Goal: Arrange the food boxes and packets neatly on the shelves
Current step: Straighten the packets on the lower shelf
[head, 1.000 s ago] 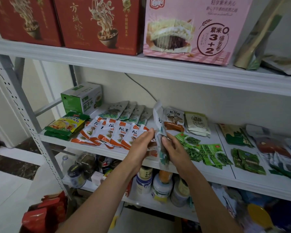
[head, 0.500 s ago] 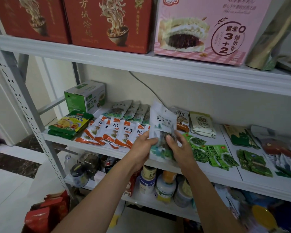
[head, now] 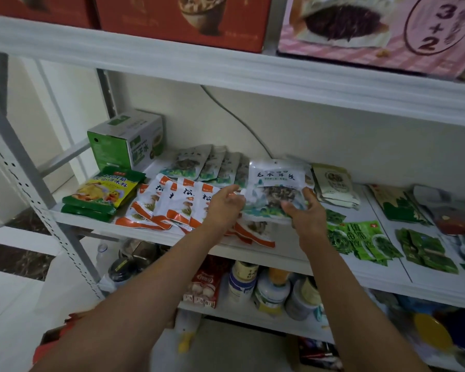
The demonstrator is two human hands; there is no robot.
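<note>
Holding white packet (head: 275, 183) roughly flat just above middle shelf (head: 290, 247). Right hand (head: 308, 220) grips its lower right corner, thumb on the front, fingers (head: 309, 196) curled up the right edge. Left hand (head: 222, 208) is at the packet's left edge, fingers straight and loose, gripping nothing; contact unclear. Orange-white packets (head: 169, 204) lie under left fingers, grey-green packets (head: 199, 163) just beyond them. Cream packet (head: 336, 185) is just right of right fingers, green packets (head: 360, 237) beside that wrist.
</note>
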